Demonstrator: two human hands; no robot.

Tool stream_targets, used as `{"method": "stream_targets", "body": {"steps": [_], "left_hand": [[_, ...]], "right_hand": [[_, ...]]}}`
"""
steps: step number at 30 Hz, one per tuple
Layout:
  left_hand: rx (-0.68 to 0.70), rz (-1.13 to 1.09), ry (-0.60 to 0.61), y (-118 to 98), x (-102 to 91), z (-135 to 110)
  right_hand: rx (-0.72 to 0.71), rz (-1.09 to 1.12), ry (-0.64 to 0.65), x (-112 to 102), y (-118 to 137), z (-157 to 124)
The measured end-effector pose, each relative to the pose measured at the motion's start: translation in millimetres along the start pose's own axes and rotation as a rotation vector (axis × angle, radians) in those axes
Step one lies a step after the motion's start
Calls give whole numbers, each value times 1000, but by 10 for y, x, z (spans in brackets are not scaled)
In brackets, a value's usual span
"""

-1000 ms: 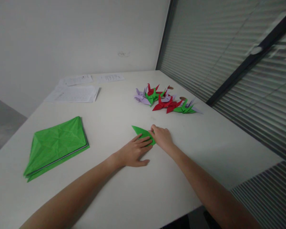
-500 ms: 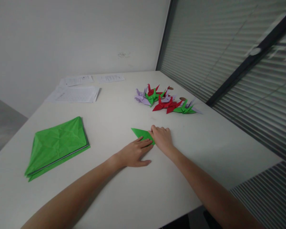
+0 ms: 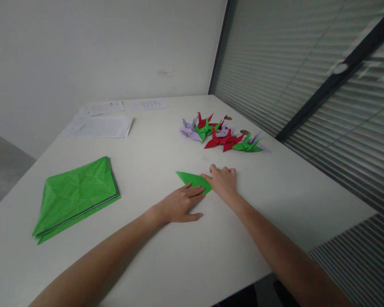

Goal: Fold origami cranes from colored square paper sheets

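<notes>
A small folded piece of green origami paper (image 3: 196, 178) lies on the table, its pointed end to the left. My left hand (image 3: 184, 204) rests flat across its near edge, fingers stretched out and thumb spread, holding it down. At the paper's right end is my right hand (image 3: 224, 181), its fingers curled in and its thumb reaching left to press on the paper's upper edge. Nothing shows inside those curled fingers. Both hands cover parts of the paper.
A stack of creased green paper (image 3: 80, 192) lies on the left of the white table (image 3: 153, 264). Several red, green and purple folded paper cranes (image 3: 222, 138) are grouped beyond my hands. Printed sheets (image 3: 99, 127) lie at the back left. Blinds (image 3: 259, 76) line the right side.
My right hand has slid a little to the right along the green paper, uncovering more of it, and its thumb now points left. My left hand has hardly moved.
</notes>
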State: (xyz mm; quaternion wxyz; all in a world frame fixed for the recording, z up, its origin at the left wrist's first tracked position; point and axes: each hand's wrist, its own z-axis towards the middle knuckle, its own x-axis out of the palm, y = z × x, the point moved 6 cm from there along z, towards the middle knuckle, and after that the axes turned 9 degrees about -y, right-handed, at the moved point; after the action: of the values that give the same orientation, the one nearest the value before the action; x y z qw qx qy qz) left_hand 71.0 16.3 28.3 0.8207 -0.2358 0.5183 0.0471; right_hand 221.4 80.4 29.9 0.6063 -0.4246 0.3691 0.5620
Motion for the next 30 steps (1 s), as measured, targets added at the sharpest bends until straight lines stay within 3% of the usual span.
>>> {"method": "stream_targets", "body": {"steps": [30], "left_hand": [[-3,32,-1,5,-10,15]], "right_hand": [[62,10,-11,36,-141,62]]}}
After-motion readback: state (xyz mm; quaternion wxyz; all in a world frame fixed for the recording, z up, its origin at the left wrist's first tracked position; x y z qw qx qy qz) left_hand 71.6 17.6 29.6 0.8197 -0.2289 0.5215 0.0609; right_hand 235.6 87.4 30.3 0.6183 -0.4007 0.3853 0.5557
